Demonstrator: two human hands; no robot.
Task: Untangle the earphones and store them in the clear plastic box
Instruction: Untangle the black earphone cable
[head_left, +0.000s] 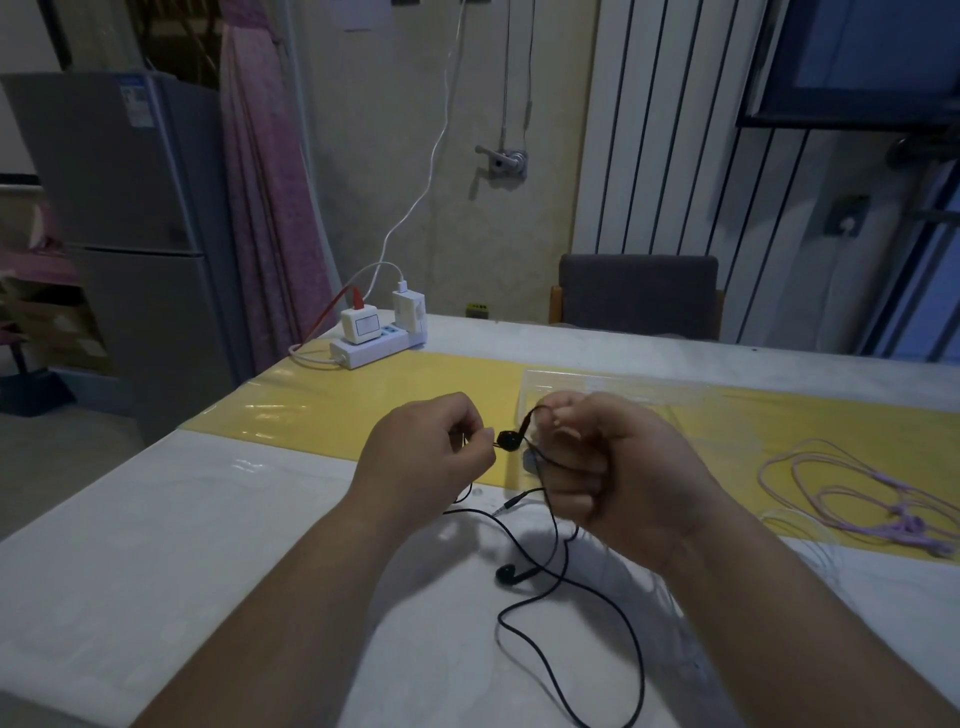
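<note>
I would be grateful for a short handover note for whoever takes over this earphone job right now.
Left hand: pinches the black earphones' cable beside the raised earbud.
Right hand: fist curled round the same cable.
Things: the second earbud and the jack lie on the table with loose loops of cable. The clear plastic box sits just behind the right hand. The purple earphones lie loosely coiled to the right.
Done: nothing seen stored.
Left: finish freeing the black set, coil it into the box, then likely the purple set.
</note>
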